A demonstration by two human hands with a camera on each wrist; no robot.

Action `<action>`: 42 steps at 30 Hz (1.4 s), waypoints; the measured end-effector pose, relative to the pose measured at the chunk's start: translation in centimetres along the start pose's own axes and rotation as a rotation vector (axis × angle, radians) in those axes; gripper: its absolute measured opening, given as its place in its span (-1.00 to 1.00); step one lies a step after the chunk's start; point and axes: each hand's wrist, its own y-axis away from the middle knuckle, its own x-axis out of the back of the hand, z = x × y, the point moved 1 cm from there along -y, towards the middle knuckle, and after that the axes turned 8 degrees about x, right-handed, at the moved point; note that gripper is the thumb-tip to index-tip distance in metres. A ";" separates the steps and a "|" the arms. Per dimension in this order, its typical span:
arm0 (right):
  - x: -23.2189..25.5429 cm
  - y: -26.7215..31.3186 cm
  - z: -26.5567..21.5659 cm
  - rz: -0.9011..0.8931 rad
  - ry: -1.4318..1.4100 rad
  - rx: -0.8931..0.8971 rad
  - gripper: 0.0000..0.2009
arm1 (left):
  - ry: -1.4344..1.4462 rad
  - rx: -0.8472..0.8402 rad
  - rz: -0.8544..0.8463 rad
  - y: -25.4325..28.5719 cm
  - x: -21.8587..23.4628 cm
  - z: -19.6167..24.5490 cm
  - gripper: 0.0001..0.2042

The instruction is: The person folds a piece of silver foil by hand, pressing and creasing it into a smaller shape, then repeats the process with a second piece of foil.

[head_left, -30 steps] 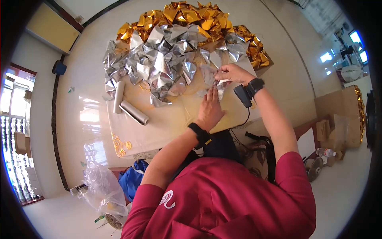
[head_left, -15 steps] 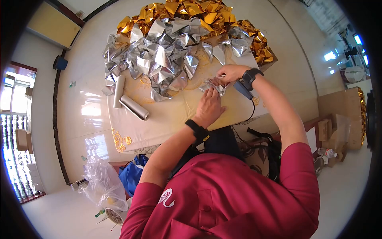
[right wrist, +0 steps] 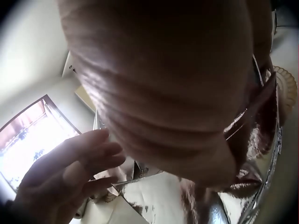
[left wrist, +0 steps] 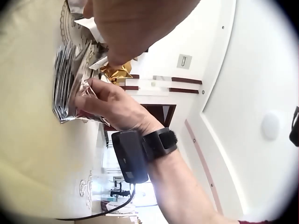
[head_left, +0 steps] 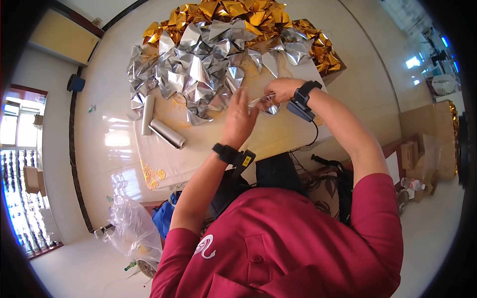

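Note:
My right hand (head_left: 285,90) pinches a stack of silver foil sheets (left wrist: 64,88) low over the table. In the left wrist view the sheets' many layered edges face the camera, with the right thumb and fingers (left wrist: 110,103) at their side. My left hand (head_left: 239,121) is just left of the stack, palm turned inward, its fingers extended and holding nothing. The right wrist view shows those left fingers (right wrist: 70,172) spread loosely near the foil, while the right palm covers much of that view. Folded silver foil pieces (head_left: 198,72) lie heaped beyond both hands.
Folded gold foil pieces (head_left: 223,17) are piled at the far edge, with more in a box (head_left: 325,54) at the far right. Two silver rolls (head_left: 168,134) lie on the left of the cloth-covered table (head_left: 208,154). A cable (head_left: 315,136) hangs from the right wrist device.
The left hand has lifted off the foil and drawn back to the left, its fingers now pointing up. The right hand keeps the foil sheets and has shifted slightly left.

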 end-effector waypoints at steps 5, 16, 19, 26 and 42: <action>-0.7 0.1 0.7 0.071 0.101 0.011 -0.67 | -0.190 -0.124 -0.106 0.3 -3.3 -0.6 -0.65; -4.5 1.7 3.3 0.557 0.118 0.214 -0.81 | -0.403 -0.119 -0.055 0.6 -3.1 -0.1 -0.76; -5.0 1.7 2.8 0.645 0.220 0.203 -0.83 | -0.439 -0.128 -0.103 0.4 -2.9 0.1 -0.74; -5.8 2.0 1.8 0.700 0.368 0.132 -0.80 | -0.472 -0.291 -0.152 1.2 -5.0 -0.5 -0.56; -9.5 3.5 1.1 0.645 0.365 0.123 -0.39 | -0.359 -0.194 -0.258 2.1 -4.5 0.2 -0.37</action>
